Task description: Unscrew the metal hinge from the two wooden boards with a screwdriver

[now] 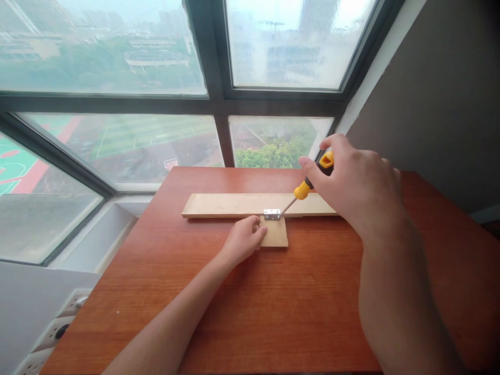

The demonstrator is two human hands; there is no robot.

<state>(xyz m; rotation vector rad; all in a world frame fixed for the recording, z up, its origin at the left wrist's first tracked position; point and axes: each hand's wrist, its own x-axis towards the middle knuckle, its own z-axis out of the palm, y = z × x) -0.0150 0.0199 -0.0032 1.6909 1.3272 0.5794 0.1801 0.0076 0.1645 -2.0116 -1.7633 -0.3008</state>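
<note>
My right hand (351, 177) grips a yellow and black screwdriver (303, 189), its shaft slanting down to the left. The tip meets the right end of a small silver hinge (272, 214). One leaf of the hinge lies on a long pale wooden board (226, 204), the other on a small square wooden piece (276, 234). With thumb and fingers, my left hand (245, 238) pinches the left edge of that small piece. Whether a screw sits under the tip is too small to tell.
Everything rests on a reddish-brown wooden table (250, 312). Behind it stands a dark-framed window (219, 104), and a grey wall (437, 104) rises at the right. Wall sockets (52, 333) show at the lower left, beside the table's edge.
</note>
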